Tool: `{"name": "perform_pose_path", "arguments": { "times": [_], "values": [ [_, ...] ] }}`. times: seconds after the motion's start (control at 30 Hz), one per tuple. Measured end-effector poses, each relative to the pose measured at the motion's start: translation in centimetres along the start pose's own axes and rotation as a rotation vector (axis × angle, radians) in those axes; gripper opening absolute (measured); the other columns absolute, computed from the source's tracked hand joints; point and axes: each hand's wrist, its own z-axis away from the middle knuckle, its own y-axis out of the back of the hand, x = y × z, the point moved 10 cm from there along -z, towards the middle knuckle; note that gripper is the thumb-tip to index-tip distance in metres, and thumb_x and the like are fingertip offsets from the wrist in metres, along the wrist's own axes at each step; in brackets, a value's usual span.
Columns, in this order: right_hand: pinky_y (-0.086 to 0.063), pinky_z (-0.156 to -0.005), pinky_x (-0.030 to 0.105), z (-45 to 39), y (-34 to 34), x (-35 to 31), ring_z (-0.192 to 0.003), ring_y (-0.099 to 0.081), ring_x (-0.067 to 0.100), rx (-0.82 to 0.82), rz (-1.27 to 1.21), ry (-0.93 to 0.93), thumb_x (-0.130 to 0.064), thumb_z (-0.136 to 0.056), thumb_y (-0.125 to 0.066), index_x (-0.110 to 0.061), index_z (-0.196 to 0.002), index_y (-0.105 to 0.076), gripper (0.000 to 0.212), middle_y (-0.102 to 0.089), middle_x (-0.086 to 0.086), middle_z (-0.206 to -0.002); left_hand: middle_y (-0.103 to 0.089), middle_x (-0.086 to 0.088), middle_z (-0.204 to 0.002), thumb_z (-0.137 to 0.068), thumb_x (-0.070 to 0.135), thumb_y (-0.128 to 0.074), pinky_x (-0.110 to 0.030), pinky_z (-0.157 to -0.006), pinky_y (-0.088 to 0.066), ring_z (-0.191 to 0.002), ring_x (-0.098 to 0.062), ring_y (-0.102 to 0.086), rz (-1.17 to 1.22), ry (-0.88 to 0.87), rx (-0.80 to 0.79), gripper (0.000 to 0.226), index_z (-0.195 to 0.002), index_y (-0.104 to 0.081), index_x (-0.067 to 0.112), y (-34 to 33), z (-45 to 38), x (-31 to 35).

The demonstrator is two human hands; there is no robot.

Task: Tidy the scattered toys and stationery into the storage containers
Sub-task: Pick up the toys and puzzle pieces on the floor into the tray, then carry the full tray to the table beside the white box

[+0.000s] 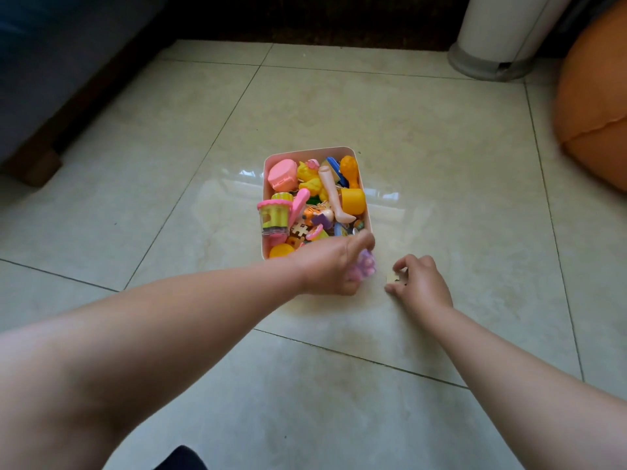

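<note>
A pink storage box (307,153) stands on the tiled floor, heaped with several plastic toys: a pink case, yellow figures, a doll leg, an orange rattle, a play-dough tub (274,217). My left hand (330,266) hovers at the box's near right corner and grips a small pink-and-purple toy (466,266). Just right of it, my right hand (419,281) is down on the floor, its fingertips pinching a small pale wooden piece (392,279).
A grey sofa (51,79) with a wooden leg fills the left. At the back right stands a white cylindrical bin (502,35). An orange inflatable cushion (597,96) lies at the right edge. Glossy beige tiles (339,385) surround the box.
</note>
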Motion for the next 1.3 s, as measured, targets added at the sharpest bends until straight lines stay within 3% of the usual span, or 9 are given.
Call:
{"name": "perform_pose_path", "arguments": {
  "times": [0.13, 0.27, 0.5, 0.6, 0.7, 0.83, 1.0, 1.17, 1.3],
  "values": [
    [-0.044, -0.078, 0.031, 0.7, -0.4, 0.0, -0.094, -0.059, 0.027, 0.023, 0.052, 0.055, -0.03, -0.075, -0.08, -0.013, -0.107, -0.058, 0.041, -0.048, 0.008, -0.112, -0.046, 0.019, -0.069, -0.085, 0.017, -0.065, -0.007, -0.049, -0.034, -0.057, -0.006, -0.048, 0.145, 0.145, 0.247, 0.038, -0.115, -0.046, 0.005, 4.5, 0.7, -2.9],
    [-0.043, -0.075, 0.03, 0.5, -0.1, 0.3, -0.089, -0.058, 0.024, 0.032, 0.034, 0.008, -0.026, -0.074, -0.081, -0.013, -0.1, -0.056, 0.039, -0.05, 0.005, -0.107, -0.058, 0.0, -0.079, -0.087, 0.022, -0.062, -0.022, -0.055, -0.033, -0.06, -0.019, -0.053, 0.081, 0.234, 0.283, 0.03, -0.108, -0.048, 0.007, 5.1, 1.5, -5.8],
    [-0.039, -0.064, 0.029, -0.9, 2.4, -1.1, -0.081, -0.065, 0.026, 0.157, -0.342, -0.1, -0.023, -0.085, -0.07, -0.02, -0.098, -0.052, 0.023, -0.065, 0.003, -0.087, -0.052, -0.009, -0.126, -0.091, 0.046, -0.057, -0.033, -0.072, -0.046, -0.101, -0.026, -0.059, -0.29, 0.219, -0.027, 0.05, -0.128, -0.048, 0.013, 1.9, 1.3, -7.8],
    [-0.041, -0.064, 0.03, -1.0, 4.2, -5.0, -0.077, -0.06, 0.018, 0.222, -0.424, 0.036, -0.028, -0.085, -0.071, -0.022, -0.099, -0.053, 0.023, -0.062, -0.006, -0.082, -0.041, -0.018, -0.144, -0.094, 0.046, -0.052, -0.039, -0.084, -0.044, -0.122, -0.032, -0.052, -0.378, 0.191, 0.013, 0.046, -0.125, -0.054, 0.012, 2.7, 1.2, -8.1],
    [-0.044, -0.065, 0.031, -0.9, 4.2, -8.9, -0.072, -0.057, 0.013, 0.15, -0.47, 0.188, -0.029, -0.083, -0.073, -0.024, -0.096, -0.055, 0.023, -0.06, -0.008, -0.076, -0.032, -0.015, -0.154, -0.094, 0.047, -0.052, -0.038, -0.077, -0.046, -0.118, -0.034, -0.055, -0.347, 0.246, 0.114, 0.043, -0.115, -0.058, 0.011, 3.7, 1.5, -9.2],
    [-0.044, -0.062, 0.026, -1.6, 2.6, -10.1, -0.077, -0.058, 0.013, 0.116, -0.494, 0.213, -0.042, -0.086, -0.067, -0.025, -0.094, -0.061, 0.02, -0.063, -0.003, -0.091, -0.044, -0.014, -0.145, -0.092, 0.05, -0.053, -0.036, -0.082, -0.044, -0.122, -0.031, -0.051, -0.366, 0.196, 0.109, 0.047, -0.118, -0.058, 0.011, 3.4, 1.9, -8.6],
    [-0.042, -0.076, 0.03, -3.2, 1.5, -7.1, -0.1, -0.059, 0.028, 0.109, -0.267, -0.093, -0.036, -0.091, -0.058, -0.018, -0.126, -0.049, 0.041, -0.049, 0.011, -0.127, -0.055, -0.01, -0.12, -0.088, 0.047, -0.062, -0.036, -0.081, -0.046, -0.106, -0.028, -0.056, -0.332, 0.128, 0.113, 0.047, -0.119, -0.053, 0.012, 2.5, 2.1, -8.2],
    [-0.049, -0.087, 0.038, -4.6, -1.2, -7.9, -0.11, -0.057, 0.037, -0.149, -0.064, -0.146, -0.027, -0.099, -0.035, -0.008, -0.128, -0.051, 0.039, -0.056, 0.018, -0.125, -0.059, -0.01, -0.113, -0.088, 0.042, -0.063, -0.039, -0.075, -0.05, -0.098, -0.03, -0.058, -0.323, 0.093, 0.197, 0.044, -0.119, -0.057, 0.012, 2.3, 2.0, -8.0],
    [-0.041, -0.098, 0.04, -4.9, -0.4, -9.8, -0.122, -0.049, 0.038, -0.119, -0.004, -0.114, -0.017, -0.105, -0.026, 0.0, -0.132, -0.05, 0.04, -0.051, 0.022, -0.13, -0.064, -0.01, -0.108, -0.075, 0.049, -0.064, -0.042, -0.076, -0.055, -0.094, -0.034, -0.061, -0.295, 0.274, 0.375, 0.049, -0.111, -0.065, 0.015, 2.3, 3.2, -9.0]
  ]
}}
